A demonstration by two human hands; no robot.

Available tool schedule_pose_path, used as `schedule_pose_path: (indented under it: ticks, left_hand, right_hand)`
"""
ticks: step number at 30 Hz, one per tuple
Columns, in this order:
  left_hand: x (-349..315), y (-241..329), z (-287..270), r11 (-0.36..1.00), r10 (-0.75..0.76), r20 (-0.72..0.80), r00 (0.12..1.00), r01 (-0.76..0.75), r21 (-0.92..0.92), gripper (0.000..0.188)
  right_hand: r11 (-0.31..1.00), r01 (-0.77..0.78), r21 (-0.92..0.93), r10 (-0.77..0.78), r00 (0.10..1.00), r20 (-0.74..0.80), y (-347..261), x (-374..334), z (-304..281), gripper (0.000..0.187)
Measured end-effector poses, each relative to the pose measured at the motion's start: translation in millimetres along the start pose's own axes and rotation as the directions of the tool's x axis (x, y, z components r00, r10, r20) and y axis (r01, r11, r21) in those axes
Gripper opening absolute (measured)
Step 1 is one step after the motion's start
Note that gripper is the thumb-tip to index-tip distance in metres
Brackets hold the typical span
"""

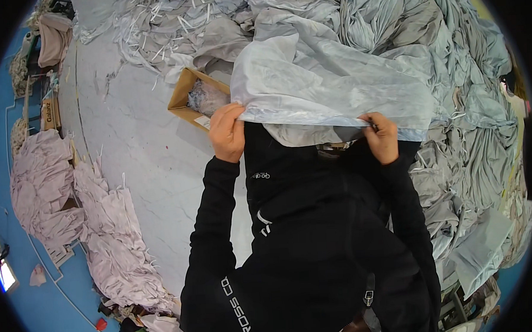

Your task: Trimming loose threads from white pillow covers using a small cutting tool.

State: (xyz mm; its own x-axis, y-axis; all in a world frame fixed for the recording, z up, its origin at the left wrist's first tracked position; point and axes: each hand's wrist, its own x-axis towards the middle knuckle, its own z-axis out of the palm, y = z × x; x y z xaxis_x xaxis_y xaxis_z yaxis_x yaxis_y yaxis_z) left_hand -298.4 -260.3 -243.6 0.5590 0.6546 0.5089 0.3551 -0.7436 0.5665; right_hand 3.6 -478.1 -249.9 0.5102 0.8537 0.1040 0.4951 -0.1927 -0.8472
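Note:
A pale grey-blue cloth (327,83) is stretched out in front of me, and both hands grip its near edge. My left hand (226,132) pinches the left corner of that edge. My right hand (381,136) holds the edge farther right, fingers closed around a fold. My black sleeves and black top fill the lower middle of the view. Behind the cloth lies a large heap of similar grey-blue cloths (453,98).
An open cardboard box (182,92) with pale scraps inside sits on the white table (134,148), just left of my left hand. Piles of pinkish cloth (112,244) lie along the table's left edge. White strips are scattered at the far end. The floor is blue.

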Motion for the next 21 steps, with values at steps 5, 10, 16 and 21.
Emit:
schedule_pose_path:
  ticks: [5,10,16,21]
  left_hand:
    - [18.4,60.8,-53.3,0.856,-0.284,-0.050,0.957,0.230,-0.463,0.013]
    - [56.3,81.0,-101.1,0.921,-0.246,0.353,0.903,0.331,-0.205,0.003]
    - [53.0,-34.6,-40.1,0.775,-0.473,0.465,0.748,0.605,-0.185,0.024]
    - [37.4,-31.2,-25.2,0.836,-0.515,0.289,0.807,0.547,-0.037,0.013]
  right_hand:
    - [0.940,-0.200,0.277,0.115,0.949,0.293,-32.3,26.5,-57.6,0.005]
    - [0.975,-0.101,0.199,0.066,0.983,0.173,-24.8,83.4,-62.4,0.018]
    - [0.959,0.175,-0.224,-0.182,0.983,-0.012,31.2,119.2,12.0,0.018]
    - [0.957,-0.092,0.274,0.041,0.982,0.187,-43.3,71.6,58.5,0.021]
